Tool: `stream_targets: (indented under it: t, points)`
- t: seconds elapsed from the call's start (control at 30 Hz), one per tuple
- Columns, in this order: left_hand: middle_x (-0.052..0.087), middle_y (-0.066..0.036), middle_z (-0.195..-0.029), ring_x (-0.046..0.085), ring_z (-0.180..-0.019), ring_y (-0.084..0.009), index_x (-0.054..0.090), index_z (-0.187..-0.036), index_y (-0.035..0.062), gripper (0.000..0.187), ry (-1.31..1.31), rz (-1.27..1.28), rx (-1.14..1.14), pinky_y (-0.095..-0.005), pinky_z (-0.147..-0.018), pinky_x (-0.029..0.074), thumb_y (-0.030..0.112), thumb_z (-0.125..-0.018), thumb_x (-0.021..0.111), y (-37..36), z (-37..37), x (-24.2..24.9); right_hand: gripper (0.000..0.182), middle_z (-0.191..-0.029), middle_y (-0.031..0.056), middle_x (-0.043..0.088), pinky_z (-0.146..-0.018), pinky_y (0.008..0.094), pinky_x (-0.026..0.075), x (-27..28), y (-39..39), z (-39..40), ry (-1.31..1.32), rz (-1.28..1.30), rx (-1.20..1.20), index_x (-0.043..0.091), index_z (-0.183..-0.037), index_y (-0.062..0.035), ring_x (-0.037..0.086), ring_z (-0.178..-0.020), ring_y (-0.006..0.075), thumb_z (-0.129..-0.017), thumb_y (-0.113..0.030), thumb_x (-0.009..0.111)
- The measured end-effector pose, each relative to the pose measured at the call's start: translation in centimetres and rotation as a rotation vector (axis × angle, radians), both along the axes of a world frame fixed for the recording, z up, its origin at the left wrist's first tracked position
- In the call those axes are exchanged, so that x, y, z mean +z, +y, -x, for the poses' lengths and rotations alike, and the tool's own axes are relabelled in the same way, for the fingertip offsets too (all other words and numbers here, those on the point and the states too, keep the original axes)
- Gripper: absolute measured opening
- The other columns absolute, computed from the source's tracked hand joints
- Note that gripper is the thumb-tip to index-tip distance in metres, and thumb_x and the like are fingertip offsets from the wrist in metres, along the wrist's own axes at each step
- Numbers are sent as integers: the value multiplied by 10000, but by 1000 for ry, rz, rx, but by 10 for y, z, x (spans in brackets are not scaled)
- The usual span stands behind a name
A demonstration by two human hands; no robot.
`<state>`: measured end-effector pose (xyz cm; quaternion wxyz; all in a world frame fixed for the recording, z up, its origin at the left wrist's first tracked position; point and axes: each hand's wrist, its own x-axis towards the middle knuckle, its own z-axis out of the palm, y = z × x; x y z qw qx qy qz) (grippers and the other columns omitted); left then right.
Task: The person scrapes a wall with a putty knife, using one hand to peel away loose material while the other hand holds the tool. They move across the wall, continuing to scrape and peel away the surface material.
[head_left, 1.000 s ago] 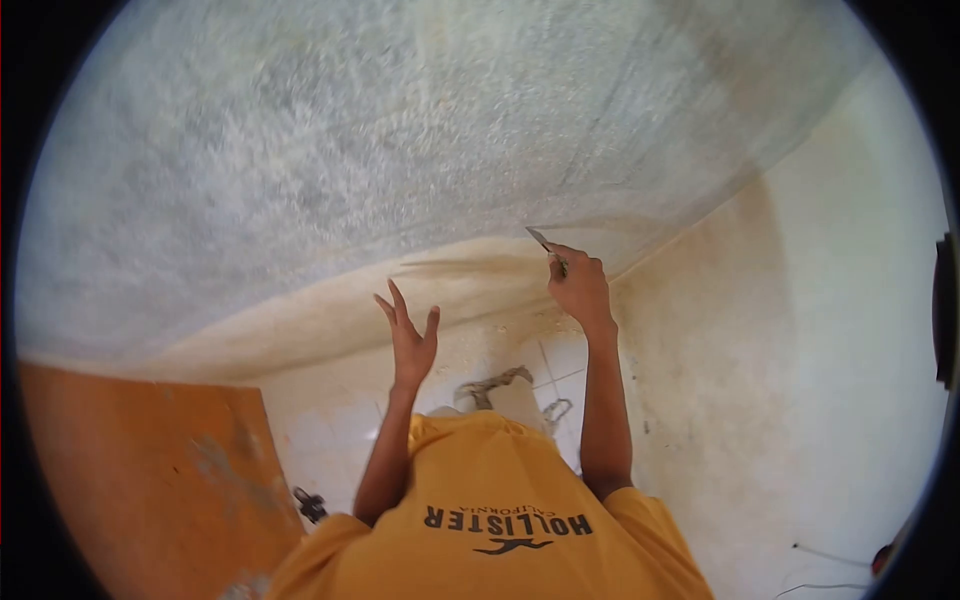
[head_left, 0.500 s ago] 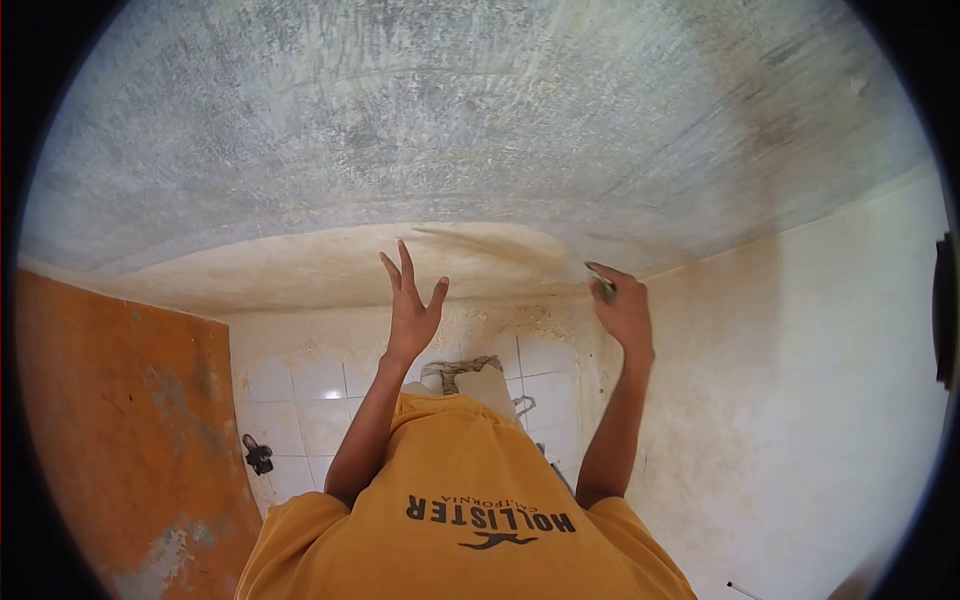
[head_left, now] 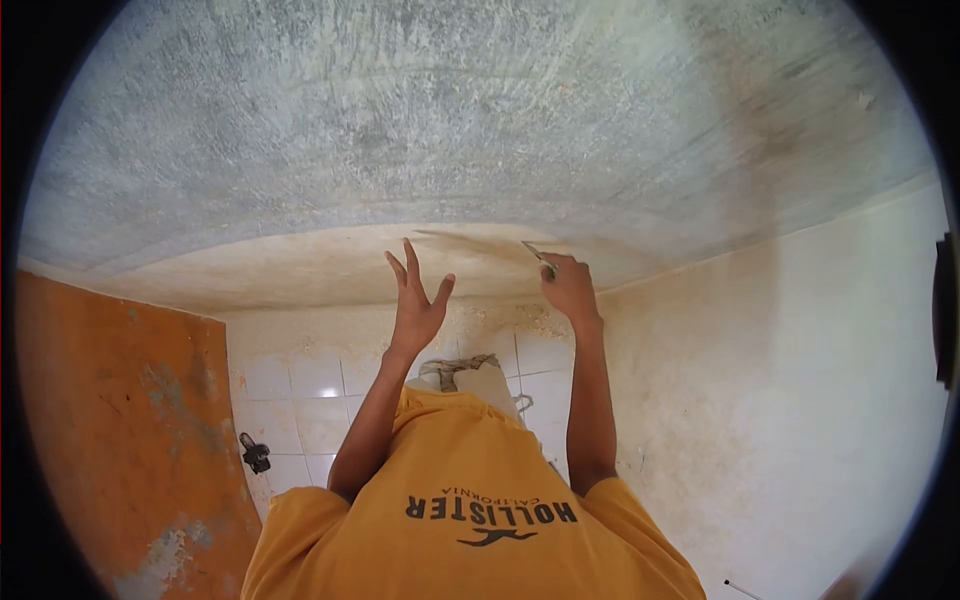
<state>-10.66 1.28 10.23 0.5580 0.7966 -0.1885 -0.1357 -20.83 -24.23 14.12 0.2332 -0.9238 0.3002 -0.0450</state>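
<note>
My right hand (head_left: 568, 288) is raised overhead and closed on a small metal scraper (head_left: 536, 250). Its blade tip touches the ceiling at the edge of a yellowish-brown stained patch (head_left: 330, 265). My left hand (head_left: 415, 300) is also raised, a little left of the right one. It is empty, with its fingers spread, just below the stained patch. Beyond the patch the ceiling (head_left: 450, 120) is rough and grey. My yellow T-shirt (head_left: 470, 500) with dark lettering fills the bottom of the view.
An orange door or panel (head_left: 110, 430) with worn grey spots stands at the left. White wall tiles (head_left: 300, 400) carry a small black fixture (head_left: 255, 453). A stained cream wall (head_left: 780, 400) runs along the right, meeting the ceiling near my right hand.
In the last half second my right hand has slid left along the ceiling with the scraper, closer to my left hand. My left hand has hardly moved. The view swung earlier.
</note>
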Motion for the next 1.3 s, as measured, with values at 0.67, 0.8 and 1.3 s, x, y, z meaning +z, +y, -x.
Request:
stream_targets:
  t: [0.67,0.8,1.3]
  points:
    - [-133,-386,-1625,124,-1510,-548,-51,-1644,117,954,30,9,-8,-576,-1132,386,302,-1022,648,7,-7,8,326,-1025,248,724,-856,484,565,22,4,9,-98,63,-7,740,-1226,-145,700,-959,428,-916,-167,641]
    - [-124,-443,-1596,95,-1495,-586,-53,-1631,28,968,52,20,38,-524,-1198,292,291,-1018,650,12,-10,10,329,-1058,240,723,-859,490,559,44,-1,7,-69,17,-39,735,-1237,-153,692,-997,422,-924,-170,634]
    - [-117,-404,-1620,95,-1513,-552,-41,-1638,62,950,32,14,-5,-543,-1172,334,349,-1030,630,9,-7,15,350,-1057,265,716,-875,511,551,44,24,9,-53,-13,-48,720,-1254,-119,691,-988,430,-919,-130,623]
